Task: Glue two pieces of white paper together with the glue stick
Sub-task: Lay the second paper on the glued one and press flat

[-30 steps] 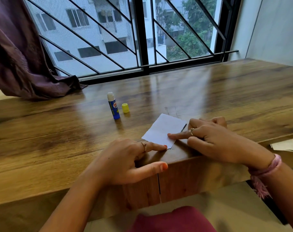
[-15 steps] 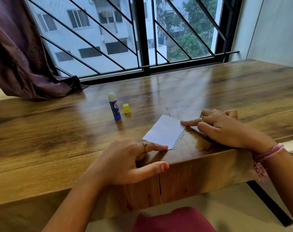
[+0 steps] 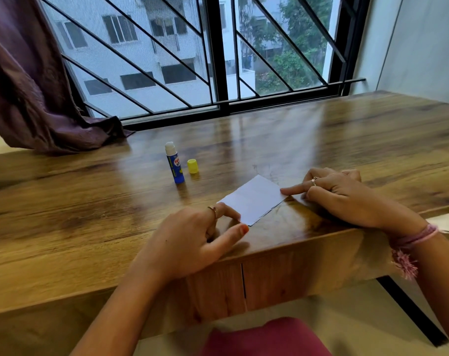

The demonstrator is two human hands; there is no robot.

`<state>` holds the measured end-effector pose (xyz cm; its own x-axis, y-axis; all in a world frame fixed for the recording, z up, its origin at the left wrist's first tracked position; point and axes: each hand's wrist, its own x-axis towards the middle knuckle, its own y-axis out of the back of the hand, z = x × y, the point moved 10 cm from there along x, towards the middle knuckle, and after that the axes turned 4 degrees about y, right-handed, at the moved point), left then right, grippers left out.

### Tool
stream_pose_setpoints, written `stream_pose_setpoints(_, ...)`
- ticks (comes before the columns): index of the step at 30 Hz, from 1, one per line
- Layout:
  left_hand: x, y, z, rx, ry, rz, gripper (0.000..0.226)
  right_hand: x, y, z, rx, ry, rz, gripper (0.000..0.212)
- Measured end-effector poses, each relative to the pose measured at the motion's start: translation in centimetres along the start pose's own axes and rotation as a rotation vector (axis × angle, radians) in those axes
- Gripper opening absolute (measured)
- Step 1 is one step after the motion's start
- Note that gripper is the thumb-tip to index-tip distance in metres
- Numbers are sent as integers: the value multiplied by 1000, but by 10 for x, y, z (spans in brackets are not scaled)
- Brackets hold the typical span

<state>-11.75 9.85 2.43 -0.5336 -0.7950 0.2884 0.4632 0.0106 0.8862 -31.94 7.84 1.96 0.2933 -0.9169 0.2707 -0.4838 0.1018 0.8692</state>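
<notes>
White paper (image 3: 253,199) lies flat near the front edge of the wooden surface (image 3: 90,214). Since half a second ago the right hand (image 3: 344,195) has stayed at the paper's right corner, its outstretched index finger pressing there while the other fingers curl and hold nothing. The left hand (image 3: 192,240) has shifted slightly; its forefinger touches the paper's near-left edge, thumb extended, gripping nothing. Behind, the uncapped glue stick (image 3: 174,166) stands upright just beside its yellow cap (image 3: 192,166), both unmoved.

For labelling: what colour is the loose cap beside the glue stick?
Yellow cap, clearest in the head view.
</notes>
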Motion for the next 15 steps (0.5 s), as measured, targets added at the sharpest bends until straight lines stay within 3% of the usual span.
stream_pose_setpoints(11,6,7,-32,93,239,125,40,-10,-13,-21,85,84,-198,43)
stream_pose_setpoints(15,6,7,-37,78,277,119,37,-6,-6,-20,206,39,-101,41)
